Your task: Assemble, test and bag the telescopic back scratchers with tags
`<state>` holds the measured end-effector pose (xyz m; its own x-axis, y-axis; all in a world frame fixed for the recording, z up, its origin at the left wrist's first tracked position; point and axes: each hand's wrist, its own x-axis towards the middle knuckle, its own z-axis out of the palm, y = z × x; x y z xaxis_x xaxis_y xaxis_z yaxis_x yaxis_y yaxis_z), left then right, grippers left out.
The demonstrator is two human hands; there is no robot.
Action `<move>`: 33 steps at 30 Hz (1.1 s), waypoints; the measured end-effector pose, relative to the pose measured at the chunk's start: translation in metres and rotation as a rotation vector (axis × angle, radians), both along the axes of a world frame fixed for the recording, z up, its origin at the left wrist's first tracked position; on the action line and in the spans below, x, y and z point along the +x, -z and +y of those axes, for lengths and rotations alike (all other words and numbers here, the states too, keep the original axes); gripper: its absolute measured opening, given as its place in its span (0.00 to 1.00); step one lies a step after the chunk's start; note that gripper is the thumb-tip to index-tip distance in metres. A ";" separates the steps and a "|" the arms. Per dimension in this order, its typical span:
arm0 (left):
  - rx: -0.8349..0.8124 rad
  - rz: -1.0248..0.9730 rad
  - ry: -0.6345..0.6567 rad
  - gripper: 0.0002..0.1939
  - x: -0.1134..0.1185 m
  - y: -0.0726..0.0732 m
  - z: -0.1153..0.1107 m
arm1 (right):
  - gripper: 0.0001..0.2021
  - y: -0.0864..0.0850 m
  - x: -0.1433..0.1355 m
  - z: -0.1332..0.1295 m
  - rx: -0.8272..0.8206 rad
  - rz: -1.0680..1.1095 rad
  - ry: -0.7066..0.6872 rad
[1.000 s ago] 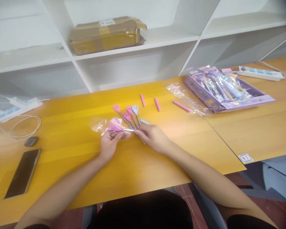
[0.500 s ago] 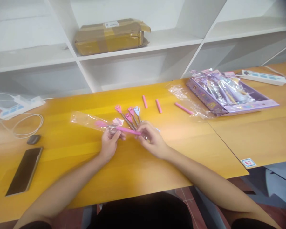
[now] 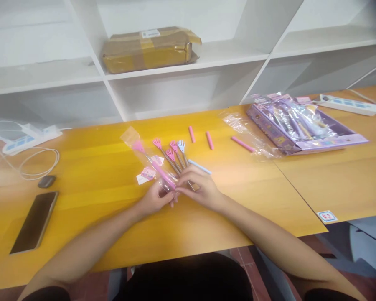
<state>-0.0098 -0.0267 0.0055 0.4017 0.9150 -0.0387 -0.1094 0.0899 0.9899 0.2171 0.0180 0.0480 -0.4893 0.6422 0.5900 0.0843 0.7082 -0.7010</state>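
A pink back scratcher (image 3: 163, 173) with a hand-shaped head lies tilted inside a clear plastic sleeve (image 3: 130, 136). My left hand (image 3: 156, 196) is closed around its lower handle through the plastic. At the handle's bottom end, the fingers of my right hand (image 3: 202, 187) pinch the sleeve. Pink-and-white cards (image 3: 146, 174) are beside the wrapped scratcher. Just behind my right hand, several pink and blue scratcher heads on metal rods (image 3: 174, 162) lie in a bunch, their lower ends partly hidden by that hand. A light blue handle (image 3: 199, 167) rests by its knuckles.
Pink handle tubes (image 3: 209, 140) lie farther back. A purple display box (image 3: 332, 142) of wrapped scratchers stands right, beside an empty plastic sleeve (image 3: 235, 121). Left are a phone (image 3: 34, 221), a dark small case (image 3: 46, 181) and a power strip (image 3: 33, 138). A taped carton (image 3: 150, 50) occupies the shelf.
The wrapped scratcher has swung from nearly level to steeply slanted, its handle end now lower and nearer me. My left hand has moved right, close to my right hand. The light blue handle shows more.
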 end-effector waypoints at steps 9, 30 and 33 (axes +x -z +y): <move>-0.035 -0.024 0.099 0.20 -0.004 -0.002 0.004 | 0.14 0.000 0.002 0.000 0.091 -0.135 -0.082; -0.049 -0.025 -0.058 0.22 -0.002 0.013 0.013 | 0.05 0.002 0.004 0.004 0.369 -0.174 -0.041; -0.045 0.001 0.018 0.22 -0.004 0.009 0.012 | 0.02 0.003 0.001 0.004 0.312 -0.182 -0.016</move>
<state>-0.0134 -0.0143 -0.0035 0.4180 0.9049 -0.0803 -0.1059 0.1363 0.9850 0.2182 0.0219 0.0455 -0.6130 0.4363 0.6587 0.1750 0.8880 -0.4253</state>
